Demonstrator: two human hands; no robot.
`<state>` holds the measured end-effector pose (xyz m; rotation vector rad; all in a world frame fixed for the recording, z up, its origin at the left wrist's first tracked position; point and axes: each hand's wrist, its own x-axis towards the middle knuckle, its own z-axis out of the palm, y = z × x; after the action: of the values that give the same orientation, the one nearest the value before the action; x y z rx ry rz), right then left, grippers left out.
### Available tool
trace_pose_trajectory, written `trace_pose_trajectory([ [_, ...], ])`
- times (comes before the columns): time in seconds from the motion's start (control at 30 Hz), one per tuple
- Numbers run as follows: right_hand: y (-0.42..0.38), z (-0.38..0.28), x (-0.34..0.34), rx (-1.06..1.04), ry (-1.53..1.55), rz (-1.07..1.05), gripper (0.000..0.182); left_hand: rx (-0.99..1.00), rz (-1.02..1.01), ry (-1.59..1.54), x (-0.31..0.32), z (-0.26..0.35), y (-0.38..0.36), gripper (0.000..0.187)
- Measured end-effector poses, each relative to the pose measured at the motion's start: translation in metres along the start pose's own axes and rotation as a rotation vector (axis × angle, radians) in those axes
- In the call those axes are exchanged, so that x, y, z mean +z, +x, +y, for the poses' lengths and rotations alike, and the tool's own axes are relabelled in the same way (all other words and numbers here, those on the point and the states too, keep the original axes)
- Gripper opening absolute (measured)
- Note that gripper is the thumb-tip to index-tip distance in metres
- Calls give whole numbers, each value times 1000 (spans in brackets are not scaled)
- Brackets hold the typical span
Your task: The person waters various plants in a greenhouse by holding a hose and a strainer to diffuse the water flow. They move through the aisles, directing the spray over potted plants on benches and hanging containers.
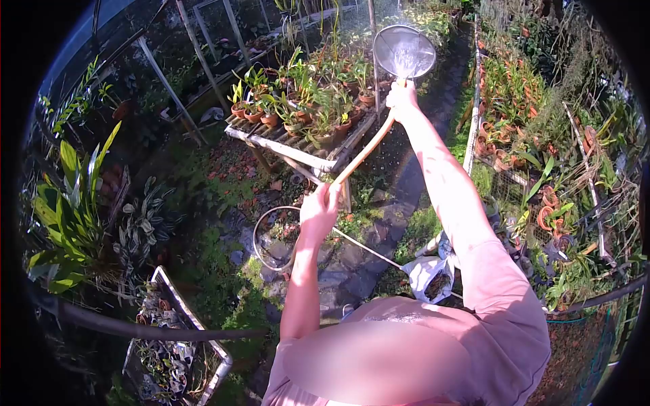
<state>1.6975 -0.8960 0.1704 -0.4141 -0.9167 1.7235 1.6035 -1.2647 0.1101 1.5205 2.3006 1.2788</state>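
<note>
We stand outdoors in sunlight among many plants, both arms reaching forward. Our right fingers (396,98) are closed around a tan hose (365,153) near its outlet. Just beyond them is a round grey spray head (405,49), apparently mesh, with bright water (407,65) showing in it. Our left fingers (330,196) are curled around the same hose farther back, lower and nearer our body; the length between our two hands slants up to the right. Beyond our left fingers, and to the left of our right ones, a slatted desk (281,146) carries leafy plants in clay pots (269,120). Close below our left fingers, a loop of thin pale tubing (256,238) lies over a stone path (352,254). To their lower right, near our torso, sits a white bag (421,272) with dark contents. Well to their left grows a large broad-leaved plant (69,203), and to their lower left a pale-edged frame (218,351) surrounds small plants. To the right of our right fingers, beyond the path, runs a long bed of plants (518,101) with orange-brown pots among the leaves.
</note>
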Motion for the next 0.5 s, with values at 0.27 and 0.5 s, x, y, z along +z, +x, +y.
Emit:
trace_pose_trajectory([
  [0.27,11,-118,-18,-72,-462,-227,18,2,3,-222,81,90,9,30],
  [0.5,18,-125,3,-117,-336,-269,23,-90,139,-110,92,125,-2,29],
])
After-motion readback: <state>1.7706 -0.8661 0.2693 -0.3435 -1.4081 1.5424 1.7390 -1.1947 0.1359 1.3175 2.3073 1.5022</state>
